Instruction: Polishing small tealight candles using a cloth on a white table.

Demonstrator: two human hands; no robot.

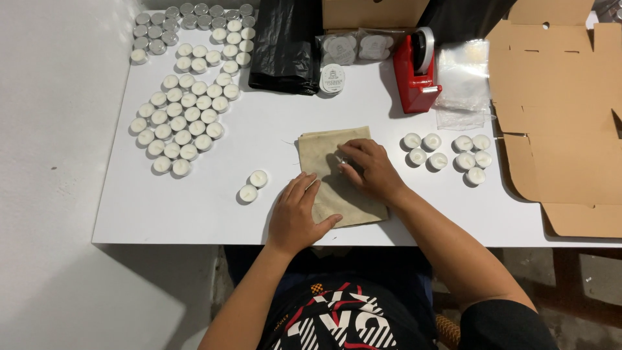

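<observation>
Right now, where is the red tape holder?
In the head view, the red tape dispenser stands at the far side of the white table, right of the middle, between the black plastic bag and the clear plastic bags.

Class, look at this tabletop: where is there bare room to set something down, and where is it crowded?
Bare: front left, below the candle cluster, and between the beige pouch and black bag. Crowded: back left, and right by the tape dispenser, small candle groups and cardboard.

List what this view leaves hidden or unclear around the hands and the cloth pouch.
- Head view: the right hand covers what its fingers pinch on the pouch; cannot tell.
- The left hand hides the pouch's lower left part.
- The frame's right edge cuts off the cardboard box.
- The round labels are too small to read.
</observation>
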